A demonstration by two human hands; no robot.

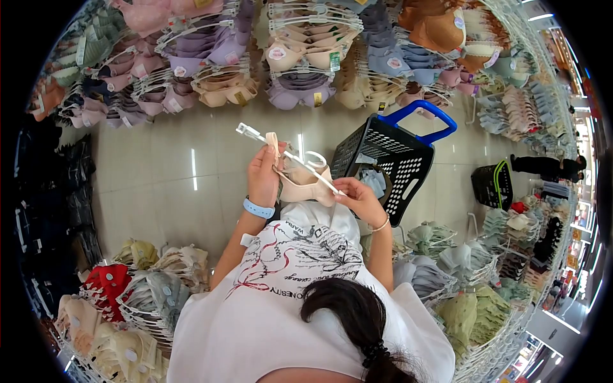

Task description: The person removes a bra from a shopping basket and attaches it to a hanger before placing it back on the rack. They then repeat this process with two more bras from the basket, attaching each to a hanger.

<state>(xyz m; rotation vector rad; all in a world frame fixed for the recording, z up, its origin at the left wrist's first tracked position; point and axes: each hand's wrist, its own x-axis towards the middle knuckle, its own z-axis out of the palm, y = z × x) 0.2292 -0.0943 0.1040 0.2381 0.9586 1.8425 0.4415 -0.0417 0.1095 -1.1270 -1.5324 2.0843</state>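
Note:
A pale peach bra hangs in front of my chest on a white plastic hanger. My left hand, with a light blue band on its wrist, is closed around a strap near the hanger's upper left end. At the hanger's lower right end, the fingers of my right hand pinch the hanger tip beside the bra's edge. The hanger slants down from left to right, its hook curling above the bra cups.
A black basket with a blue handle stands just right of my hands, holding some light cloth. Racks of hanging bras line the far side, and more racks flank me. Another black basket and a person are farther right.

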